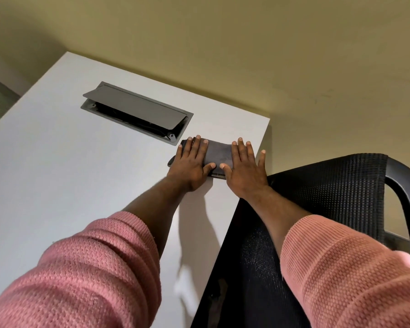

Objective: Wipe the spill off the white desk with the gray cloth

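1. Pink sleeves (92, 268) are the closest thing to my eyes, one on each arm, pushed up a little from my wrists.
2. Past them, both my hands lie flat on the gray cloth (217, 155).
3. The cloth is folded into a thick, neat block. It sits on the white surface (57, 174), near the far right corner, just beside the gray cable box (137, 112) with its lid tipped up.
4. My left hand (191, 162) is spread out and pressed down on the left part of the cloth. It pinches nothing.
5. My right hand (243, 166) is spread out too. Its thumb and first fingers press the right part of the cloth, and the outer fingers reach past it onto the bare surface, close to the edge.
6. My two thumbs almost meet on the near side of the cloth.
7. I think the cloth is soft and light. It will bend and bunch up if I push only one end, so flat palms on top work best.
8. It should slide easily on this smooth surface, so I need to press down to make it rub and soak.
9. If I want to lift it, I would take hold of the near folded edge, where my thumbs are.
10. I cannot see a wet spill anywhere. It may be under the cloth, or already gone.
11. A black mesh chair (329, 197) stands right next to the surface, under my right arm.
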Motion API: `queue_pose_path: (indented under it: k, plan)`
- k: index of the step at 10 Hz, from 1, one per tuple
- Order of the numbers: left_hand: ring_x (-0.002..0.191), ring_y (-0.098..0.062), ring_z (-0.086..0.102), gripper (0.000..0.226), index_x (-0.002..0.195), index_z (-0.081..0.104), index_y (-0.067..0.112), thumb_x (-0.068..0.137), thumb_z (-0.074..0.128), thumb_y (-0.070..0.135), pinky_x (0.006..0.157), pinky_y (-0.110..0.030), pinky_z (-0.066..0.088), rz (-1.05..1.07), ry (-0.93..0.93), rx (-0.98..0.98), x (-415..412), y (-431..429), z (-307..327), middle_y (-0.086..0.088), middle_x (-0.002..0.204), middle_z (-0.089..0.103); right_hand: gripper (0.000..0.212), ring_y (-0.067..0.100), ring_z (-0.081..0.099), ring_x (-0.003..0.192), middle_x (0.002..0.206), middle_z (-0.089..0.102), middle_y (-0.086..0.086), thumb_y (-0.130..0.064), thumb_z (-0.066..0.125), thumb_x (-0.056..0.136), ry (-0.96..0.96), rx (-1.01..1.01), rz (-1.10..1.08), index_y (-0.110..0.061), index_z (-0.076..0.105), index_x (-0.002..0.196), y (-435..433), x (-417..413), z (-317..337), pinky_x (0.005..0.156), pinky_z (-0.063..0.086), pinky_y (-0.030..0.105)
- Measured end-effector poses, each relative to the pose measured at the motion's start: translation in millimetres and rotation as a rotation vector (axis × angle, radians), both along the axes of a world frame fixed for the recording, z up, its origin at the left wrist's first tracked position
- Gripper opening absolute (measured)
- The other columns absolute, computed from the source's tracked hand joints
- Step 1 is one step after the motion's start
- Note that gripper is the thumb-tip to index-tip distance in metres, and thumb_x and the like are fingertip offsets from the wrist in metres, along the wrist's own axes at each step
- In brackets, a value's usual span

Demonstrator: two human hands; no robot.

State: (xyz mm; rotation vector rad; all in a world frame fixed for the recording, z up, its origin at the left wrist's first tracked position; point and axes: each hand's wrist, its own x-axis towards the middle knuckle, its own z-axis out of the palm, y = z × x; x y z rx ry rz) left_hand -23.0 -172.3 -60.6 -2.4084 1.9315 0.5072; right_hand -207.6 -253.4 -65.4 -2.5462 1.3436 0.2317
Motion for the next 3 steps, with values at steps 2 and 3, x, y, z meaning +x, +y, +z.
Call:
queue_pose_path:
  k: [2,3]
  plan:
    - [0.16,-0.03,-0.015,0.085,0.165,-0.008,0.016,0.102,0.015,0.068,0.129,-0.053,-0.004,0.01,-0.011,0.026,-9.2,39.8,18.0,-0.012,0.174,-0.014,0.083,0.025,-0.003,0.164,0.178,-0.002,0.008,-0.064,0.025,0.106,-0.018,-0.056,0.043,-0.014,0.002,0.169,33.8,-16.7,25.3,0.127,-0.002,0.062]
    - [0.16,-0.028,-0.017,0.086,0.165,-0.011,0.016,0.102,0.014,0.069,0.128,-0.051,-0.006,0.054,-0.014,-0.004,-13.9,54.6,40.8,-0.01,0.173,-0.017,0.083,0.023,-0.011,0.163,0.177,-0.008,0.007,-0.063,0.024,0.107,-0.077,-0.045,0.06,-0.014,-0.003,0.169,43.4,-22.3,53.6,0.126,-0.011,0.058]
